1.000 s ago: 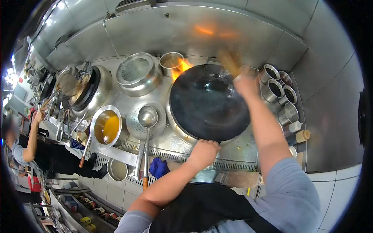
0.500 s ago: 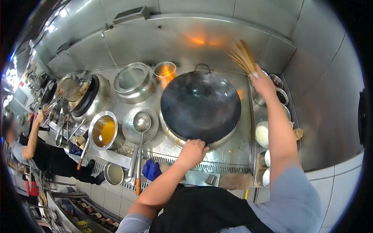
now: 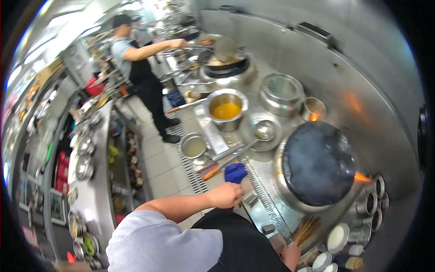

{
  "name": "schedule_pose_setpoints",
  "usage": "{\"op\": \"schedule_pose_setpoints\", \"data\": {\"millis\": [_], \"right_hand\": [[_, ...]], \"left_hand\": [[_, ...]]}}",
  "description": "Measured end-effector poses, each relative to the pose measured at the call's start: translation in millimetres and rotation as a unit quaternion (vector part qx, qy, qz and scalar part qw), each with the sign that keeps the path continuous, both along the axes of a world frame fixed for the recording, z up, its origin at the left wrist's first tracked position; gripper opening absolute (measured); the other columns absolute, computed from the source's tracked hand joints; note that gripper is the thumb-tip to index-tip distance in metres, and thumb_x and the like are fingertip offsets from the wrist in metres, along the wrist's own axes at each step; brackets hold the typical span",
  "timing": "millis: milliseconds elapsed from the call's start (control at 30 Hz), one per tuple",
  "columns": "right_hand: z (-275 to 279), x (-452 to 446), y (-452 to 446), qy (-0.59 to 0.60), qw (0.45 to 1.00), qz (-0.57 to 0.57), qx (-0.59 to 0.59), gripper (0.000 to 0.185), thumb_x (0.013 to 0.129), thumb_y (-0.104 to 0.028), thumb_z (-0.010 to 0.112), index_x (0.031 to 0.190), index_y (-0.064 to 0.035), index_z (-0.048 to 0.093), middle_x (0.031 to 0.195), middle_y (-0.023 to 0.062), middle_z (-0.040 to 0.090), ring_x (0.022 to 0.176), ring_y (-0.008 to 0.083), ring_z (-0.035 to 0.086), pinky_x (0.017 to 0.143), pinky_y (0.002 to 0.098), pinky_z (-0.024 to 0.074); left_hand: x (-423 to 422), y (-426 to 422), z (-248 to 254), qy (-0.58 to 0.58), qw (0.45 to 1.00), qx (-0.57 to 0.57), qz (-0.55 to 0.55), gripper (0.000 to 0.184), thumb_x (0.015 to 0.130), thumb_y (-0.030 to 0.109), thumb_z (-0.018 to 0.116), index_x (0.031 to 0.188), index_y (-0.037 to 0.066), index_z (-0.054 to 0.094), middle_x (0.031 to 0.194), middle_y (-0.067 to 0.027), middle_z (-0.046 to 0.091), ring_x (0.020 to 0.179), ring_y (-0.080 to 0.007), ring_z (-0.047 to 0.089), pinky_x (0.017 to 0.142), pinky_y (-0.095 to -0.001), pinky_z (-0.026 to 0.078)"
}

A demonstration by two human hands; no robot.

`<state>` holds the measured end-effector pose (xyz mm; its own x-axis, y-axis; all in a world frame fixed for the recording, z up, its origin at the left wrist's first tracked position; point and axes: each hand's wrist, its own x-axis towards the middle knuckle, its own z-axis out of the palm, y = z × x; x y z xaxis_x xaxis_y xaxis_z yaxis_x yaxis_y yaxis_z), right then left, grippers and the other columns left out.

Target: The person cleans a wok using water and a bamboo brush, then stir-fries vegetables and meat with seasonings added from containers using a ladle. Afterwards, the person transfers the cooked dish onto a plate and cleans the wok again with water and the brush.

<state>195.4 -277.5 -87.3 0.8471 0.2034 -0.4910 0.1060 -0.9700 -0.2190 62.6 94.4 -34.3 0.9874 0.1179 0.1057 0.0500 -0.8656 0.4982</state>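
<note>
A smoking black wok [image 3: 317, 163] sits on the burner at the right, flame showing beside it. My right hand [image 3: 291, 254] grips a bamboo whisk brush [image 3: 306, 230] low at the counter's front, below the wok. My left hand [image 3: 226, 195], fingers curled in, is near the counter edge beside a blue cloth [image 3: 235, 173]; whether it holds anything is hidden. A ladle [image 3: 264, 130] rests on a perforated strainer [image 3: 249, 122], its handle pointing toward the cloth.
A pot of orange liquid [image 3: 225, 110], a lidded pot [image 3: 282, 93] and a small pot [image 3: 313, 108] stand behind. Seasoning containers [image 3: 338, 238] line the right. A co-worker [image 3: 142, 68] stands at another wok [image 3: 224, 68]. A steel counter [image 3: 97, 181] runs left.
The view has swung left. My left hand has left the wok's rim, and my right hand has brought the brush from above the containers down to the counter's front. Smoke over the wok is thicker.
</note>
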Motion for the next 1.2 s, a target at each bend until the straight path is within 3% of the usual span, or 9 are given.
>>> {"op": "schedule_pose_setpoints", "data": {"millis": [100,167,233,300,333,467,900,1000,1200], "right_hand": [[-1,7,23,-0.246,0.959,0.138,0.012,0.066,0.082,-0.018,0.061,0.142,-0.0068,0.036,0.093,0.0223,0.065,0.091,0.0365,0.063,0.081,0.0411,0.0488],[-17,-1,59,0.081,0.945,0.187,0.255,0.053,0.084,-0.020,0.063,0.131,-0.0009,0.046,0.100,0.0196,0.064,0.089,0.0305,0.063,0.080,0.0371,0.0494],[-53,-20,91,0.365,0.852,0.139,0.349,0.040,0.086,-0.021,0.063,0.117,0.0030,0.057,0.101,0.0166,0.064,0.087,0.0246,0.064,0.078,0.0331,0.0493],[-72,-46,124,0.440,0.831,0.104,0.325,0.032,0.088,-0.022,0.061,0.109,0.0021,0.063,0.090,0.0155,0.066,0.084,0.0237,0.064,0.076,0.0330,0.0492],[-112,-53,132,0.339,0.903,0.163,0.207,0.036,0.085,-0.020,0.063,0.111,0.0041,0.061,0.103,0.0187,0.063,0.093,0.0307,0.062,0.083,0.0355,0.0472],[-218,-54,118,0.171,0.946,0.272,0.036,0.041,0.082,-0.020,0.063,0.114,0.0065,0.059,0.115,0.0223,0.061,0.103,0.0388,0.059,0.092,0.0390,0.0443],[-223,-50,156,0.128,0.913,0.385,-0.050,0.044,0.083,-0.020,0.063,0.118,0.0055,0.056,0.108,0.0196,0.063,0.095,0.0364,0.061,0.086,0.0398,0.0460],[-208,-69,176,0.128,0.901,0.411,-0.061,0.045,0.083,-0.020,0.063,0.119,0.0053,0.055,0.106,0.0189,0.063,0.093,0.0358,0.061,0.085,0.0399,0.0464],[-160,-142,209,0.183,0.866,0.458,-0.082,0.046,0.084,-0.020,0.063,0.121,0.0048,0.054,0.102,0.0177,0.064,0.089,0.0347,0.062,0.082,0.0403,0.0472]], "left_hand": [[-44,-13,4,0.056,0.998,0.002,0.008,0.018,0.084,0.019,0.060,0.093,0.004,0.062,0.088,-0.0137,0.060,0.086,-0.0334,0.060,0.078,-0.0423,0.049],[-75,-23,12,0.089,0.995,-0.009,0.040,0.018,0.084,0.019,0.060,0.093,0.004,0.062,0.088,-0.0137,0.060,0.085,-0.0336,0.060,0.078,-0.0425,0.049],[-108,-34,23,0.116,0.989,-0.019,0.088,0.018,0.084,0.019,0.059,0.092,0.003,0.062,0.088,-0.0139,0.061,0.085,-0.0337,0.060,0.078,-0.0428,0.049],[-143,-39,27,0.100,0.983,-0.016,0.156,0.017,0.083,0.019,0.059,0.088,0.003,0.061,0.088,-0.0149,0.062,0.084,-0.0347,0.061,0.076,-0.0442,0.049],[-161,-42,32,0.096,0.977,-0.018,0.188,0.017,0.083,0.019,0.059,0.087,0.003,0.061,0.088,-0.0150,0.062,0.084,-0.0350,0.061,0.075,-0.0445,0.049],[-239,-58,47,0.142,0.932,-0.004,0.332,0.015,0.084,0.019,0.060,0.087,0.005,0.061,0.085,-0.0127,0.063,0.081,-0.0339,0.062,0.072,-0.0437,0.049],[-428,-123,7,0.284,0.809,-0.099,0.506,0.025,0.083,0.027,0.058,0.092,0.005,0.064,0.092,-0.0166,0.065,0.086,-0.0361,0.062,0.075,-0.0458,0.049],[-515,-141,-25,0.220,0.696,-0.126,0.672,0.032,0.086,0.034,0.055,0.097,0.006,0.065,0.096,-0.0178,0.066,0.091,-0.0362,0.063,0.081,-0.0447,0.049],[-696,-176,-77,-0.126,0.240,-0.184,0.945,0.044,0.091,0.039,0.050,0.103,0.000,0.064,0.100,-0.0233,0.066,0.098,-0.0373,0.061,0.085,-0.0431,0.046]]}}
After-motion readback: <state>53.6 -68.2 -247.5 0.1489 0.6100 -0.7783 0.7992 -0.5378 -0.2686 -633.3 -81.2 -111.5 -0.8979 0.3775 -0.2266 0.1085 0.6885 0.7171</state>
